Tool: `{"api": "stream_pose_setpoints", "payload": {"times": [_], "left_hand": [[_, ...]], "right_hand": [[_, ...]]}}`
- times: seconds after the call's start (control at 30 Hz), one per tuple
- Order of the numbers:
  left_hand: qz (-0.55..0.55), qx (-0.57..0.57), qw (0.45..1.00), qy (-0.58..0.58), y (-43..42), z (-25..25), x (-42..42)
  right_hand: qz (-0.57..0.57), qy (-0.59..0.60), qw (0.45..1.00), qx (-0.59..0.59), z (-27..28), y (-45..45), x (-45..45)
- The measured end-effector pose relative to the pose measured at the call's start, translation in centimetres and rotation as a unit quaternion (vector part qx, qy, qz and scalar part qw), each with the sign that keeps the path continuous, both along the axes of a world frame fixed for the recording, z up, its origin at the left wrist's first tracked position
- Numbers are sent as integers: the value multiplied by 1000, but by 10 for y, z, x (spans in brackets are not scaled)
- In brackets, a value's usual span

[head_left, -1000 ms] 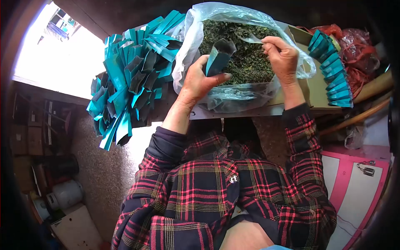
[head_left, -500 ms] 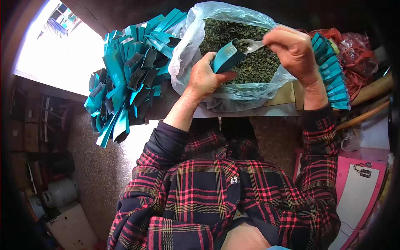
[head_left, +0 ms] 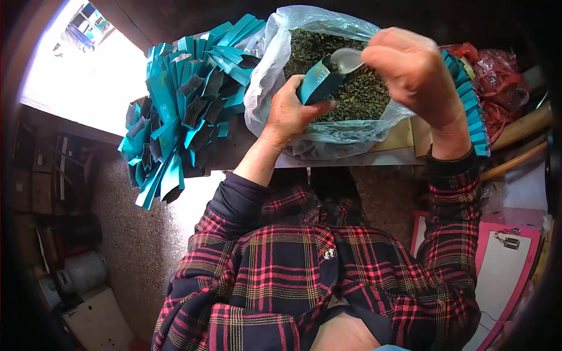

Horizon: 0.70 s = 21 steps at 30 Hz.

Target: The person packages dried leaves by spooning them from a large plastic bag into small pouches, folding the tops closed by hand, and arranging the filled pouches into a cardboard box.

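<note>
My left hand (head_left: 288, 114) grips a teal paper packet (head_left: 319, 82), its opening tilted up and to the right. In my right hand (head_left: 413, 73) is a spoon (head_left: 346, 60), its pale bowl at the packet's mouth; most of the handle is hidden in my fingers. Both are held above a clear plastic bag (head_left: 266, 88) whose rim is rolled wide. Dark green dried leaves (head_left: 363, 96) fill the bag. I cannot tell how much is inside the packet.
Teal packets (head_left: 170, 111) are heaped on the table's left side, several showing open ends. More teal packets (head_left: 471, 108) stand fanned on the right, beside red plastic bags (head_left: 500, 76). A pink-edged cabinet (head_left: 503, 257) is at lower right.
The spoon's bowl has lifted and turned at the packet's mouth, its pale surface showing more. My right hand has risen and rotated. The left hand and packet have hardly moved.
</note>
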<state>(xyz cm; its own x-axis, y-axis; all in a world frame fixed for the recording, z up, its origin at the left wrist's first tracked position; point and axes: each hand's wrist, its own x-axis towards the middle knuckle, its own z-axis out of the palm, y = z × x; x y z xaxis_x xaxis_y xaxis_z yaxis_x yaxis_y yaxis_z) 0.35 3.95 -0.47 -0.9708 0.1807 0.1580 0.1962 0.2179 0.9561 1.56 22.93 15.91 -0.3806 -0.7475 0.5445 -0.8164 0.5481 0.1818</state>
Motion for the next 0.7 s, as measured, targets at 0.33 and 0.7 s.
{"api": "stream_pose_setpoints", "payload": {"times": [0.33,0.7], "left_hand": [[-36,117,991,44,-2,-10,0],[21,119,990,73,20,-9,-1]], "right_hand": [[-185,-159,942,-231,-137,31,-11],[-74,-102,935,-331,-85,-13,19]]}}
